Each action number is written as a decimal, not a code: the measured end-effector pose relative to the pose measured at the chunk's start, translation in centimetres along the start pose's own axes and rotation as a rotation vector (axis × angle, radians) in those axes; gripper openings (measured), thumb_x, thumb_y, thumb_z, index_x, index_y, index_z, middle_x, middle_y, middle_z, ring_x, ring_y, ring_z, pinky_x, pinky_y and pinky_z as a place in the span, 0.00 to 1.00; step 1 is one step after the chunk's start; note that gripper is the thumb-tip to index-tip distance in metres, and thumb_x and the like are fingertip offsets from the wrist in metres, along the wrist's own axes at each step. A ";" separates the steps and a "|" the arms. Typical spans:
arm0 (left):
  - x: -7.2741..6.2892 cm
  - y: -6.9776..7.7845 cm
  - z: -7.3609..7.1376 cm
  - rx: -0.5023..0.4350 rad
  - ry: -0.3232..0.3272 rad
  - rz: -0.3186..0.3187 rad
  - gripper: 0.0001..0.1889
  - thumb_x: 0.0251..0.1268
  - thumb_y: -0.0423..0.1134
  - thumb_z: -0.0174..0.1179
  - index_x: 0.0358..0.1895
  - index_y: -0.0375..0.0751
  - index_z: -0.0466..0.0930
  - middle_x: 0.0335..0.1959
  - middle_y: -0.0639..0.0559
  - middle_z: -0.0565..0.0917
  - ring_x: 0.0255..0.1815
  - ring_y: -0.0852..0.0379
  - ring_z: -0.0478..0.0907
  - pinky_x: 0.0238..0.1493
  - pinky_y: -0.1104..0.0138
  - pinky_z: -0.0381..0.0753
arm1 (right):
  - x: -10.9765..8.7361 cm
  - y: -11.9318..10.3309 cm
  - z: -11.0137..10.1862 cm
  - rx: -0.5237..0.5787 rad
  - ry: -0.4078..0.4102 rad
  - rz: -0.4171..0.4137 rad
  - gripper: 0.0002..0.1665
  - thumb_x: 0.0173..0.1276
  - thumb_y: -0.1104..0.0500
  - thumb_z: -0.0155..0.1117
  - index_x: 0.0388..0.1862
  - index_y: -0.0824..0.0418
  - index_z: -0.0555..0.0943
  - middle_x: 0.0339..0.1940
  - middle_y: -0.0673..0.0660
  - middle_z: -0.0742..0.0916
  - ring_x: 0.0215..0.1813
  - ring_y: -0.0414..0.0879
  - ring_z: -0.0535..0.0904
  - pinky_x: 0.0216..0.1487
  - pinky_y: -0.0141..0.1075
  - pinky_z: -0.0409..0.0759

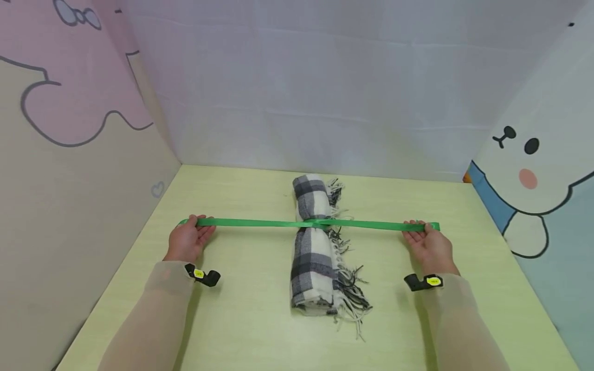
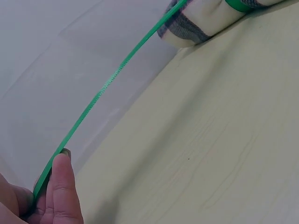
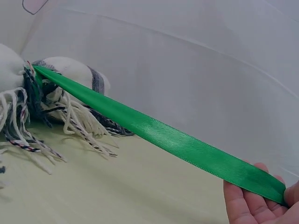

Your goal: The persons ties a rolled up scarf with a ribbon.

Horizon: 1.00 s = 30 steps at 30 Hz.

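A rolled scarf [image 1: 315, 263], checked in white, grey and black with a fringe [image 1: 353, 293] along its right side, lies lengthwise on the table. Round its middle runs a green ribbon [image 1: 250, 223], cinching the roll where its two ends cross. My left hand [image 1: 186, 241] pinches one ribbon end between thumb and fingers, out to the left. On the opposite side my right hand [image 1: 430, 248] pinches the other end, its thumb on top and fingers underneath. Both lengths stretch nearly straight from the scarf; the right wrist view shows the ribbon [image 3: 177, 142] broad and flat.
The pale yellow table [image 1: 246, 330] is bounded by a whitish cloth wall [image 1: 325, 103] at the back. Printed cartoon panels stand on either side, the left panel [image 1: 74, 206] and the right panel [image 1: 561, 257]. Each wrist wears a small black camera mount.
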State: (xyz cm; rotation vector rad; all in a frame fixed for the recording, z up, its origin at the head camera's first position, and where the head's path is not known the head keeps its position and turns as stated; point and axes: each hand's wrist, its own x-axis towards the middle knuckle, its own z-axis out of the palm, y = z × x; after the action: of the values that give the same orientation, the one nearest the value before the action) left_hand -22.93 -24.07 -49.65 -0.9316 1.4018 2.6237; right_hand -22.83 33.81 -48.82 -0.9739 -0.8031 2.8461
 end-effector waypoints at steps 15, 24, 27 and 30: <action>-0.5 -0.2 0.1 0.016 -0.075 -0.088 0.21 0.86 0.46 0.43 0.67 0.35 0.70 0.37 0.48 0.87 0.41 0.57 0.86 0.54 0.66 0.84 | 0.1 -0.1 -0.9 0.007 -0.057 0.093 0.21 0.86 0.53 0.41 0.72 0.57 0.66 0.65 0.58 0.75 0.75 0.49 0.68 0.76 0.47 0.62; 0.2 -1.0 0.7 0.022 -0.129 -0.115 0.21 0.86 0.45 0.44 0.67 0.33 0.70 0.35 0.46 0.86 0.40 0.56 0.86 0.56 0.64 0.84 | 0.1 0.7 -0.9 -0.123 -0.130 0.133 0.23 0.86 0.53 0.39 0.71 0.61 0.65 0.41 0.69 0.86 0.46 0.59 0.87 0.74 0.50 0.65; 0.4 -1.3 0.9 0.011 -0.139 -0.126 0.21 0.86 0.45 0.44 0.68 0.33 0.69 0.40 0.45 0.85 0.43 0.55 0.85 0.61 0.62 0.80 | 0.4 1.0 -0.9 -0.163 -0.151 0.127 0.24 0.86 0.53 0.38 0.73 0.62 0.64 0.41 0.69 0.86 0.45 0.59 0.88 0.73 0.51 0.66; 0.6 -1.3 0.9 -0.025 -0.148 -0.137 0.23 0.86 0.46 0.44 0.71 0.34 0.65 0.52 0.44 0.81 0.54 0.53 0.82 0.67 0.60 0.75 | 0.2 1.0 -1.0 -0.196 -0.175 0.148 0.30 0.87 0.53 0.37 0.81 0.60 0.55 0.42 0.70 0.86 0.50 0.61 0.86 0.73 0.52 0.66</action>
State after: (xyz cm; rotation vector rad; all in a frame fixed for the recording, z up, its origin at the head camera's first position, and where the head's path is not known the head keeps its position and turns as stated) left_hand -23.48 -22.73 -50.53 -0.7870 1.2297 2.5556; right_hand -22.31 33.44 -50.09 -0.8435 -1.0883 3.0598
